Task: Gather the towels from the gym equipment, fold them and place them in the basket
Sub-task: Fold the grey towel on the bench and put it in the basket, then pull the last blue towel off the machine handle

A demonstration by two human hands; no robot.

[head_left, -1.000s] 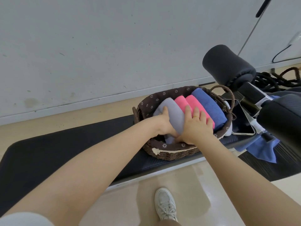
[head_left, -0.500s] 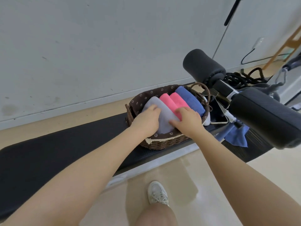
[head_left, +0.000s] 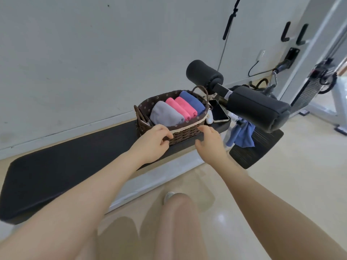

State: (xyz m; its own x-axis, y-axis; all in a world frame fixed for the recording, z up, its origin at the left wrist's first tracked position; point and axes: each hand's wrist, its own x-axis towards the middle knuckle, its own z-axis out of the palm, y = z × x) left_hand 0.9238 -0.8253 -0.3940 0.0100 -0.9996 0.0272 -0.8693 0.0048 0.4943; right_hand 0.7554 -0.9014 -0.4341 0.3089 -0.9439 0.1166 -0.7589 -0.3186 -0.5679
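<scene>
hands loosely curled, left hand [head_left: 152, 141] and right hand [head_left: 208, 140], beside basket [head_left: 185, 134] (towels inside).

woven wicker basket [head_left: 185, 135], soft cloth towels [head_left: 166, 116]

Grey, pink, blue towels [head_left: 178, 109]; brown basket [head_left: 185, 134].

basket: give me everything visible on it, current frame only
The basket is an oval dark-brown woven wicker one with a loop handle at each end and a brown flower-print liner edged in cream. It sits upright on the black bench pad. Inside lie a grey towel, two pink towels and a blue towel, side by side. The left hand touches its near wall; the right hand hovers close.
</scene>
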